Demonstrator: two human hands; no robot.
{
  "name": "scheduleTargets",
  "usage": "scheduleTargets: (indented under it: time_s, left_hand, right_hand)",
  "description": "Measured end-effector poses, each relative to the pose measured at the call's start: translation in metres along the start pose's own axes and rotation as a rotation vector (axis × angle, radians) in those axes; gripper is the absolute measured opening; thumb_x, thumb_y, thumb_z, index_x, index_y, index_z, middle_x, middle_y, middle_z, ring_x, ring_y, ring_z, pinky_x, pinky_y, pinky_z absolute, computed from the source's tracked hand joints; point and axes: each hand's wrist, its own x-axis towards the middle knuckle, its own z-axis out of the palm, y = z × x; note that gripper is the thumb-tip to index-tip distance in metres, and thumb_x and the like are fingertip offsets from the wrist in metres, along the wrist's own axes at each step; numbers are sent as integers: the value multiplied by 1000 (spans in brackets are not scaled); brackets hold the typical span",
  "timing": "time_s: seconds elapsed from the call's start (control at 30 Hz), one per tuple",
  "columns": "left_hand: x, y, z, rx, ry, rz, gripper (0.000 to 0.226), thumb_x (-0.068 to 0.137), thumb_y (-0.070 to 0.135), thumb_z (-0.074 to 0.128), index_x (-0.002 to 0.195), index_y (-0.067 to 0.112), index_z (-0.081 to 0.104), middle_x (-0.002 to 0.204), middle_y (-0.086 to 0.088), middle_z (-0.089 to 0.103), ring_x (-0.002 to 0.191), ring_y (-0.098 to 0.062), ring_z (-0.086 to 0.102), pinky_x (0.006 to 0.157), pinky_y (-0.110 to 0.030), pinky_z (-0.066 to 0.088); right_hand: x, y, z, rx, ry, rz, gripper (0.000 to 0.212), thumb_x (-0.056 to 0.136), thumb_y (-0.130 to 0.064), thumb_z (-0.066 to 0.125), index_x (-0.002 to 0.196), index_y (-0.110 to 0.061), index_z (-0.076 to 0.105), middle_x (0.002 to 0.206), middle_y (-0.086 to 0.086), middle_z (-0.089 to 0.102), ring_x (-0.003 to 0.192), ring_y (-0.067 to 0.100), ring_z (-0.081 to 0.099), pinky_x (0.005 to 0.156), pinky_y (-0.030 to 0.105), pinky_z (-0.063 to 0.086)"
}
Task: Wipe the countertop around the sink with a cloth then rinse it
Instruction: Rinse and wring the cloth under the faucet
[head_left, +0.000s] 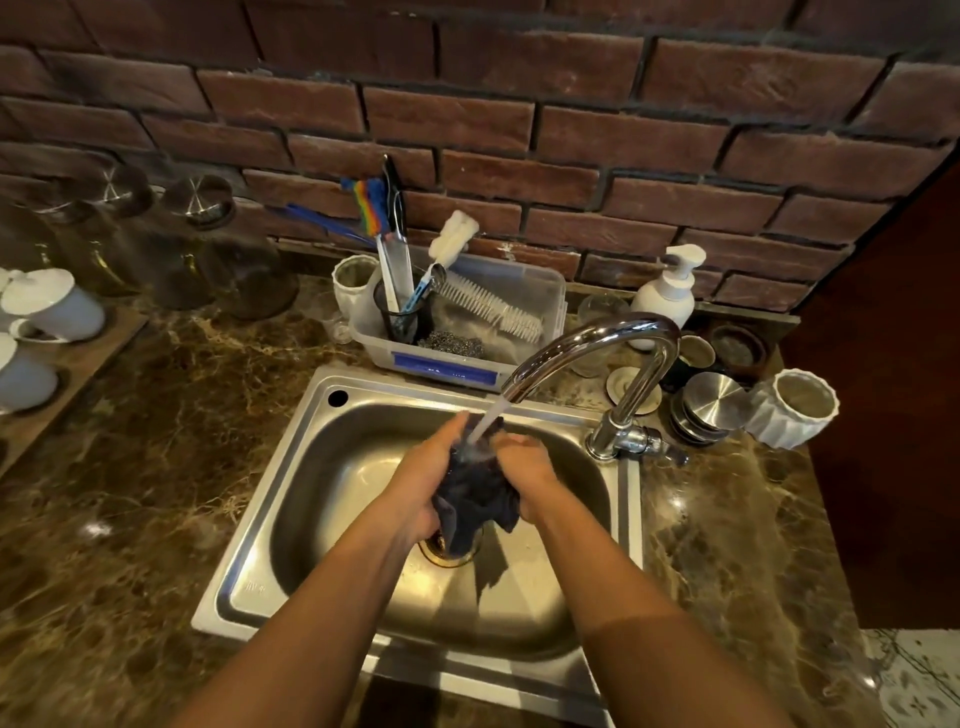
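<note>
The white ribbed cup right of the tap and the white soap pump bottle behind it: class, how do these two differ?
The white ribbed cup is open-topped and lies tilted, its mouth facing the camera; the soap pump bottle stands upright, capped by a pump head. The cup has fluted sides; the bottle is smooth and rounded. The cup sits nearer the counter's front, the bottle against the brick wall. Both are white and rest on the marble countertop.

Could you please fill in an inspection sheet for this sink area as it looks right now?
Surface: brown marbled countertop around a steel sink.
Job's things: dark cloth under water running from the faucet.
Clutter: plastic tub of brushes behind the sink; soap dispenser; white mugs far left; steel lids and white ribbed cup right.
Grippers: left hand and right hand both clasp the cloth.
Cables: nothing seen.
Surroundings: brick wall behind.
</note>
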Motion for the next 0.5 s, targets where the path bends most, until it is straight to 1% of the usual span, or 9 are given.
scheduleTargets:
  time_s: [0.07, 0.13, 0.2, 0.27, 0.33, 0.4, 0.43, 0.47, 0.5]
  left_hand:
    - [8, 5, -6, -155, 1, -33, 53, 94, 53, 59, 122, 9, 69, 114, -20, 73, 105, -34, 71, 93, -47, 54]
    - [15, 15, -12, -203, -24, -34, 41, 101, 34, 52, 125, 4, 66, 104, -20, 75, 92, -29, 72, 80, -40, 57]
    - [11, 18, -10, -214, -70, 3, 32, 99, 23, 51, 105, -1, 71, 86, -18, 74, 71, -23, 73, 66, -31, 60]
    - [-3, 11, 4, -327, -83, 154, 34, 101, 21, 44, 91, 0, 68, 78, -18, 68, 60, -19, 72, 56, -23, 58]
    - [-6, 7, 3, -652, 42, 306, 34, 97, 21, 47, 93, -9, 64, 75, -25, 63, 66, -29, 72, 68, -27, 60]
    - [-5, 4, 4, -915, -242, 131, 44, 101, 19, 45, 101, -22, 61, 81, -43, 60, 89, -50, 67, 93, -49, 52]
    - [1, 1, 4, -687, -271, 133, 51, 103, 26, 44, 109, -23, 59, 89, -45, 60, 99, -52, 64, 100, -51, 46]
    - [3, -5, 7, -490, -197, 94, 54, 100, 35, 49, 112, -16, 62, 91, -38, 65, 100, -44, 65, 99, -46, 47]
    - [0, -11, 4, -416, -181, -103, 54, 93, 44, 59, 112, -6, 69, 92, -27, 70, 95, -37, 68, 95, -42, 51]
  right_hand:
    - [-24, -1, -4, 317, -180, -4, 21, 94, -26, 65, 110, -13, 69, 105, 16, 76, 98, 31, 72, 95, 50, 56]
    - [-44, 0, -6, 323, -267, -143, 21, 93, -16, 69, 113, -10, 66, 107, 15, 74, 104, 31, 71, 97, 48, 56]
    - [-65, -6, 4, 51, -224, -382, 16, 93, -14, 68, 109, -14, 67, 106, 10, 72, 100, 23, 69, 92, 37, 58]
    - [-77, -8, 23, -331, -186, -629, 15, 94, -29, 66, 107, -23, 66, 101, 8, 69, 91, 20, 65, 81, 35, 56]
    - [-79, -9, 41, -707, -31, -756, 26, 92, -49, 58, 108, -31, 65, 99, 6, 69, 89, 23, 63, 77, 36, 54]
    - [-68, -11, 48, -808, 198, -801, 36, 95, -56, 50, 108, -28, 69, 93, 3, 71, 86, 21, 65, 79, 34, 54]
    - [-62, -15, 47, -759, 271, -745, 37, 96, -56, 48, 106, -27, 70, 88, 2, 69, 83, 19, 65, 80, 32, 55]
    - [-53, -18, 44, -658, 313, -626, 37, 96, -55, 48, 102, -25, 69, 84, 1, 66, 78, 17, 62, 78, 29, 53]
    - [-42, -19, 40, -543, 318, -463, 33, 96, -54, 50, 97, -24, 66, 82, -1, 62, 75, 14, 59, 74, 25, 51]
